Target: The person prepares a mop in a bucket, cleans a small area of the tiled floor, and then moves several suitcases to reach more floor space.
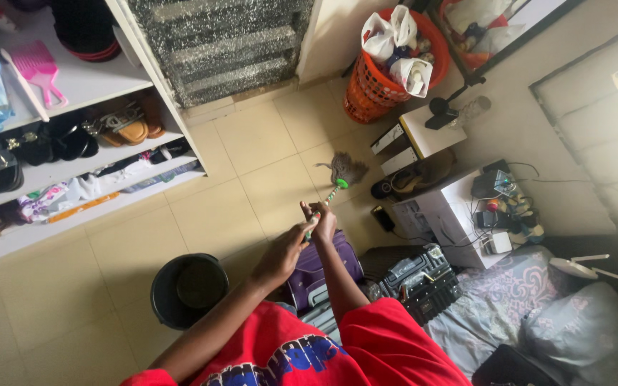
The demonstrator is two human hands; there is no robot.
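1. Head view, looking steeply down. Both hands are raised together over a tiled floor (pixel 252 171): glossy beige square tiles, thin grout lines.
2. Right hand (pixel 322 218) is wrapped closed on the mop handle (pixel 325 204), a thin rod with green and white bands. Fingers are curled fully around it.
3. Left hand (pixel 282 251) is just beside the right one, its fingertips at the lower end of the same handle. It looks closed on the rod; part of the grip is hidden.
4. Mop head (pixel 345 169): grey, shaggy, fibrous tuft joined to the handle by a bright green collar, lying over the floor beyond the hands, near the white boxes.
5. Black round bucket (pixel 187 289), smooth plastic, stands on the floor below and left of the left hand, well apart from the mop head.
6. Purple hard-shell suitcase (pixel 320 275) sits directly under the forearms; a black ribbed case (pixel 420 282) is just to its right.
7. Orange lattice-mesh basket (pixel 377 86) is at the top, stuffed with white plastic bags.
8. White shelf unit (pixel 87 179) on the left holds sandals, dark shoes and a pink comb.
9. White low table (pixel 441 207) on the right carries tangled cables and small gadgets.
10. Red sleeves, soft knit fabric, at the bottom edge.
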